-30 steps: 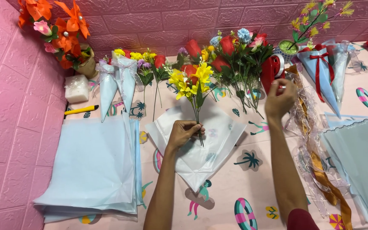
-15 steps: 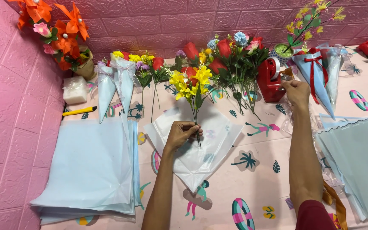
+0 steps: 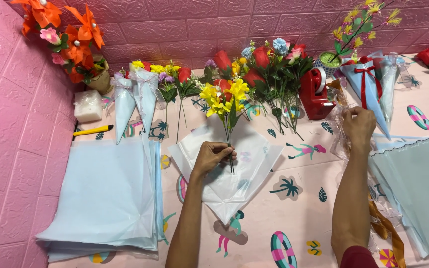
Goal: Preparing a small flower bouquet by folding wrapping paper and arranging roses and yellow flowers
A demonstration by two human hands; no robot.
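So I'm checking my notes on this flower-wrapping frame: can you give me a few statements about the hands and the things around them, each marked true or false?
1. The left hand holds the stems of the yellow flowers over the white wrapping sheet. True.
2. The right hand grips the yellow utility knife. False: the yellow utility knife lies untouched near the pink wall; the right hand is at the clear film by the red tape dispenser.
3. A stack of pale blue sheets lies to the left of the left arm. True.
4. The red tape dispenser stands on the stack of pale blue sheets. False: it stands on the patterned tablecloth, near the flowers at the back.
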